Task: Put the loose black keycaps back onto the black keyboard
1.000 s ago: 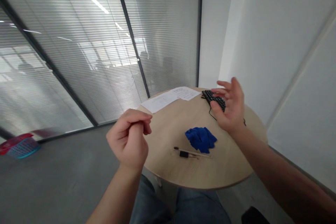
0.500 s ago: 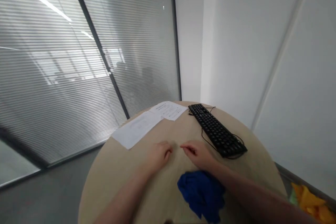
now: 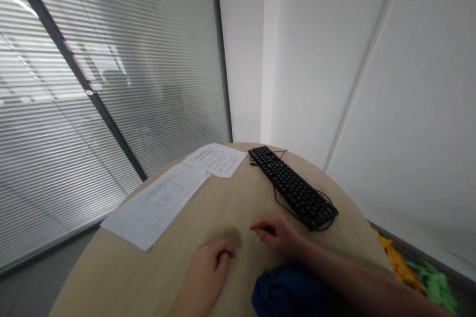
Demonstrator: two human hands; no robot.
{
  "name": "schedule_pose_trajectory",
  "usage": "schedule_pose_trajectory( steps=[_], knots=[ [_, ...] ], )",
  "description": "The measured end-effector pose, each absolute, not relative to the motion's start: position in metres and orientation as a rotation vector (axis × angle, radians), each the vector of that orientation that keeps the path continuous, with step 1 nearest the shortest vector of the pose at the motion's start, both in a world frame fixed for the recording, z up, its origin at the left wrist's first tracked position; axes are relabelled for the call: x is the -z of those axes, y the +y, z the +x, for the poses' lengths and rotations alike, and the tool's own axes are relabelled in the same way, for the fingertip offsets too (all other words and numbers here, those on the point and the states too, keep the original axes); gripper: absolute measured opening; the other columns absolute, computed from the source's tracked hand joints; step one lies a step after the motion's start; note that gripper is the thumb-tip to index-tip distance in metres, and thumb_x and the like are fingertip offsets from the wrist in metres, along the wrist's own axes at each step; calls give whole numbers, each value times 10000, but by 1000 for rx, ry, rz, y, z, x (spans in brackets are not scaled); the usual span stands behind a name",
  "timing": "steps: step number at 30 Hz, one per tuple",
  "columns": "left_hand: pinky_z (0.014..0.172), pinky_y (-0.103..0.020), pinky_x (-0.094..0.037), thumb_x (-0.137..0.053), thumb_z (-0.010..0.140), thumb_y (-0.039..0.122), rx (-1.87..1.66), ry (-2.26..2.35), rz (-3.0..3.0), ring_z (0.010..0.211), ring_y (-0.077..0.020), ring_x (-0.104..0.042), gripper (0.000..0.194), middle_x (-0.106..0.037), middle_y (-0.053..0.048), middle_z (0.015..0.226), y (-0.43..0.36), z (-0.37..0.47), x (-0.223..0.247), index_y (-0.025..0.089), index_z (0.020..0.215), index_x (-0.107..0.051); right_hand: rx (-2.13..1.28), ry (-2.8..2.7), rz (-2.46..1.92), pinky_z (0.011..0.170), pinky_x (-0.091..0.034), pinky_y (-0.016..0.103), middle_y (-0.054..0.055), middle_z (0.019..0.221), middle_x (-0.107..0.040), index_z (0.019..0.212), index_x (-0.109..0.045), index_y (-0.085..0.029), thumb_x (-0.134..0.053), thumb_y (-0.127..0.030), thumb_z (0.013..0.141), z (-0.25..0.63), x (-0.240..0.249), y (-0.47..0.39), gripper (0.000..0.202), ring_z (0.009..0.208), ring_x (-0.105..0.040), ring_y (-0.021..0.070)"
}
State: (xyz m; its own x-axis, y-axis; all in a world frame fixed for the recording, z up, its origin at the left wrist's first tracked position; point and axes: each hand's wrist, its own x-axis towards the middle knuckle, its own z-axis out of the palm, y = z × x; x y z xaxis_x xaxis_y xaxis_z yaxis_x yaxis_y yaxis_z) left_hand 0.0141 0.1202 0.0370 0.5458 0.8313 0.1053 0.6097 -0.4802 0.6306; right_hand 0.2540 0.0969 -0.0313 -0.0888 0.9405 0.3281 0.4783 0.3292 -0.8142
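Note:
My left hand (image 3: 208, 265) rests low over the table with its fingers curled in and its thumb against them. Nothing shows in it. To its right, my right hand (image 3: 277, 234) is also loosely closed, fingers bent towards the thumb, and I see nothing held there. A crumpled blue cloth (image 3: 284, 291) lies below my right wrist, partly covered by the forearm. The black keyboard (image 3: 293, 183) with its thin cable lies just beyond my right hand, apart from it.
Two printed paper sheets, a nearer one (image 3: 156, 205) and a farther one (image 3: 217, 158), lie on the left of the round wooden table (image 3: 226, 198). Yellow cloth (image 3: 397, 260) and green cloth (image 3: 433, 282) are down by the right wall. A glass partition with blinds (image 3: 159, 59) stands behind.
The view has swung to the right and nearer the table, so the papers and keyboard sit further left. My left hand has drawn back towards me and away from my right hand. Both hands stay curled.

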Motion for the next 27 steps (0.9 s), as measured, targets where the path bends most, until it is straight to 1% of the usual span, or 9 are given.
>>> schedule_pose_trajectory(
  steps=[5,9,11,14,17,19,21,23,27],
  knots=[
    [794,-344,-524,-393,783,251,-438,1204,2222,819,-227,-697,310,-738,-43,787,124,15,-31,234,757,-701,-725,-1722,-1274,546,-342,163,19,686,-639,1049,-803,-150,-590,-272,901,258,34,99,286,571,-470,61],
    [771,-345,-542,-396,756,354,-432,1208,2234,786,-236,-700,325,-742,-43,768,134,15,-27,259,731,-706,-787,-1756,-1317,522,-301,156,-4,653,-601,1121,-786,-134,-591,-265,923,262,27,102,307,538,-417,48],
    [754,-348,-551,-414,732,410,-446,1219,2241,762,-243,-703,322,-746,-34,753,141,16,-21,272,703,-704,-778,-1822,-1319,571,-344,149,1,727,-647,1153,-775,-145,-588,-242,936,265,21,104,303,591,-470,50],
    [771,-351,-561,-439,703,479,-429,1251,2233,794,-255,-721,347,-771,-19,803,151,17,-10,285,712,-728,-707,-1921,-1354,614,-361,142,-12,758,-677,1182,-766,-181,-598,-247,951,269,13,107,293,621,-502,49],
    [715,-344,-558,-445,669,494,-461,1324,2219,761,-259,-720,359,-771,-19,790,158,17,-3,281,718,-729,-640,-1996,-1383,632,-360,138,-20,782,-690,1206,-758,-208,-596,-262,966,270,4,107,294,647,-529,51],
    [657,-340,-543,-439,658,485,-478,1411,2193,690,-253,-701,362,-747,-13,720,160,15,-5,275,740,-723,-602,-2031,-1406,636,-355,138,-23,813,-703,1213,-755,-225,-595,-262,971,270,-1,106,293,670,-550,53],
    [611,-339,-523,-429,667,483,-492,1526,2153,630,-250,-679,371,-706,-4,639,160,14,-11,274,773,-716,-557,-2052,-1430,641,-352,142,-24,850,-714,1221,-751,-238,-594,-269,975,270,-5,105,294,698,-569,58],
    [598,-342,-513,-416,687,483,-523,1649,2118,628,-257,-675,379,-687,-1,616,160,11,-17,274,803,-709,-527,-2075,-1441,650,-356,147,-23,878,-722,1236,-743,-240,-587,-284,983,270,-10,105,301,724,-583,65],
    [586,-347,-500,-379,756,461,-620,1822,2118,664,-267,-679,398,-714,-9,698,164,8,-21,274,896,-702,-537,-2113,-1438,673,-381,154,-21,962,-742,1255,-728,-246,-578,-286,990,272,-17,106,307,777,-616,79]
  ],
)
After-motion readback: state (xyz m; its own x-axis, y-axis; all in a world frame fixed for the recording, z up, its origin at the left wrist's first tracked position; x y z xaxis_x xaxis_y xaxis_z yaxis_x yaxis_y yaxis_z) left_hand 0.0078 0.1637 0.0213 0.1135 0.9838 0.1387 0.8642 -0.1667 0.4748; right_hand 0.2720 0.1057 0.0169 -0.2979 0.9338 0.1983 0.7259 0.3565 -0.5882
